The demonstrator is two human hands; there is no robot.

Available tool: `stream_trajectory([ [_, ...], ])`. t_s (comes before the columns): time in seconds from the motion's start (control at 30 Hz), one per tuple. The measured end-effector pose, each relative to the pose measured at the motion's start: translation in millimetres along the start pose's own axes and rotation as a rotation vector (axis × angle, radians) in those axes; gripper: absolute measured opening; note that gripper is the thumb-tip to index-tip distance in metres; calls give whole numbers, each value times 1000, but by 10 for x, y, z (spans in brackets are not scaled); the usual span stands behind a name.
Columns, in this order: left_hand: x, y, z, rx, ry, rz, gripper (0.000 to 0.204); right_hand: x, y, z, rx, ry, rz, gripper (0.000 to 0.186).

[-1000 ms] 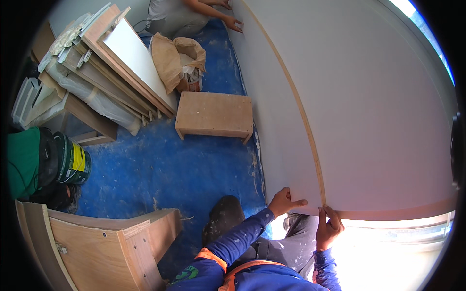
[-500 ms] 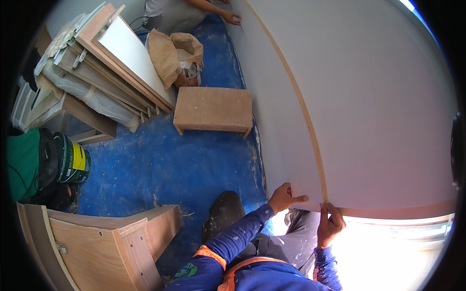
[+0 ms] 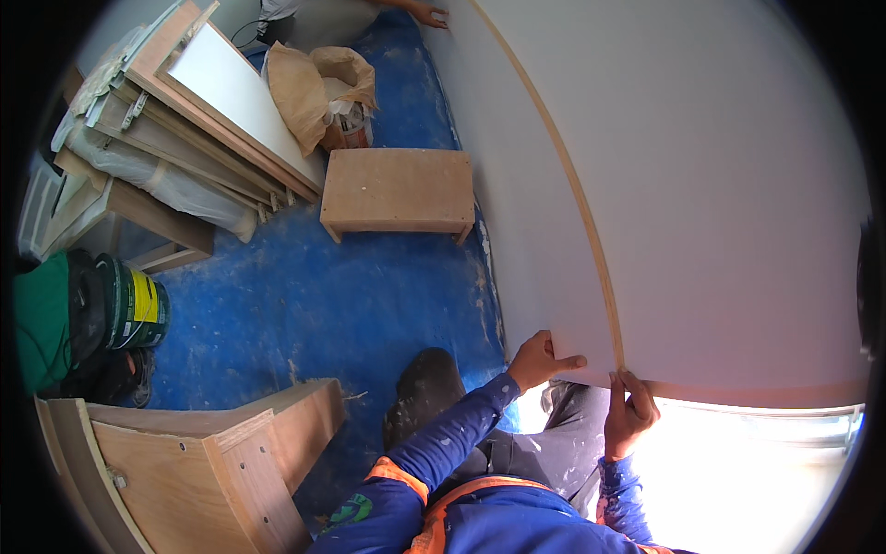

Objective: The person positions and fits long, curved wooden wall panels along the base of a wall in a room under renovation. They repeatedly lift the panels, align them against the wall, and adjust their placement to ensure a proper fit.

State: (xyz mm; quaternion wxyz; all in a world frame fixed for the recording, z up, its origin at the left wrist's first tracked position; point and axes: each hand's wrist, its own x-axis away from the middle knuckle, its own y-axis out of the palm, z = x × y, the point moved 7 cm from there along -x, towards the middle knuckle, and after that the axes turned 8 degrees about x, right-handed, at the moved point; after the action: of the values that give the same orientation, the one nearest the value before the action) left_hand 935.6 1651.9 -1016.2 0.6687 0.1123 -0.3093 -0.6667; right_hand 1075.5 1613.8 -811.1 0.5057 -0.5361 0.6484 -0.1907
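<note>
A large white panel [image 3: 720, 185] stands along my right, a long, thin wooden strip [image 3: 580, 203] running down its face. My left hand [image 3: 543, 362] grips the panel near its lower edge, thumb stretched rightward across the face. My right hand [image 3: 631, 412] is closed on the bottom end of the strip, fingertips against the panel at that edge. At the top, another person's hand [image 3: 429, 15] touches the far part of the panel.
A low wooden step [image 3: 397, 185] stands beside the panel. Leaning boards [image 3: 231, 92], a paper sack [image 3: 300, 92] and a green bucket [image 3: 138, 305] are on the left. A wooden cabinet [image 3: 166, 471] sits at lower left on the blue floor covering [image 3: 277, 314].
The scene and both my hands sit higher in the picture. My hands keep their grips on the panel and strip. The other person is now mostly cut off at the top.
</note>
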Motion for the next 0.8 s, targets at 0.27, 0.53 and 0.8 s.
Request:
stream_trajectory([
  [0.27, -29, -35, 31, 115, 21, -6, 65, -86, 56, -92, 46, -97, 55, 20],
  [0.53, -56, -32, 111, -64, 82, -63, 66, -26, -52, 19, 126, -149, 64, 35],
  [0.8, -96, -70, 90, -323, 264, -82, 61, -31, -17, -5, 219, -199, 93, 33],
])
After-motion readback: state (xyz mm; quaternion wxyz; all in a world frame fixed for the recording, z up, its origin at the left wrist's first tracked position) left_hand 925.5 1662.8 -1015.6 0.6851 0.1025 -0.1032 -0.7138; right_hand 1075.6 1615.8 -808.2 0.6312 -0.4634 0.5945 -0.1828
